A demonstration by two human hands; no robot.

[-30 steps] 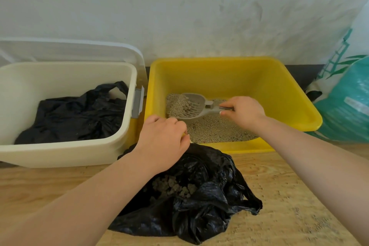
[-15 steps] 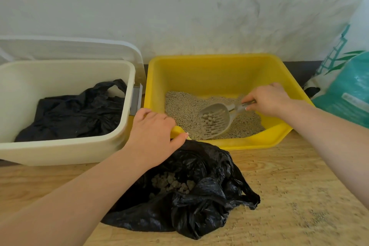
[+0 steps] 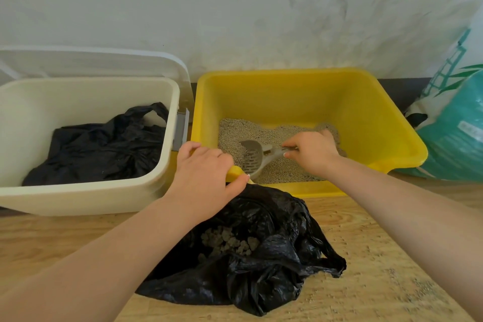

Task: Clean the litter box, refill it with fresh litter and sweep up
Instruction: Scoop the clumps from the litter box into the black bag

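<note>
A yellow litter box (image 3: 366, 123) stands against the wall, tilted up at its near left corner, with grey litter (image 3: 235, 131) heaped toward its front. My left hand (image 3: 203, 175) grips that near left corner of the rim. My right hand (image 3: 312, 151) holds the handle of a grey slotted scoop (image 3: 252, 155), whose head lies down in the litter near the front wall. In front of the box lies an open black plastic bag (image 3: 274, 264) with several grey clumps (image 3: 227, 240) inside.
A cream bin (image 3: 86, 196) with a black liner (image 3: 99, 149) and a raised white lid stands at the left. A teal litter sack (image 3: 454, 138) leans at the right. The floor (image 3: 379, 282) is wooden, with scattered grains at the lower right.
The scoop, raised with clumps half a second ago, has gone back down into the litter and looks empty. My right hand moved left and lower. My left hand kept its hold on the rim.
</note>
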